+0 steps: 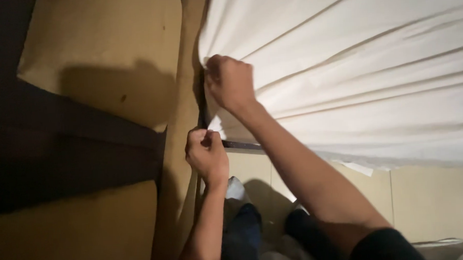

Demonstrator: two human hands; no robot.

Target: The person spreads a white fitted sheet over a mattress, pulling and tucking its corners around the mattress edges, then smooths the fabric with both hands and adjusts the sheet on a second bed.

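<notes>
The right hand [230, 83] is curled into a fist, bunching the corner edge of the white bedsheet [364, 72] where it meets the dark bed frame [241, 144]. From that grip the sheet fans away in long taut creases, spreading to the far side of the hand and hanging over the frame's edge. The left hand [206, 156] sits just below the sheet's corner, fingers pressed together in a closed grip at the frame rail; what it pinches cannot be made out. Beside the sheet's corner stands a tan padded headboard panel [108, 57] with a dark band across it. Below the sheet lies a pale tiled floor [432, 199]
</notes>
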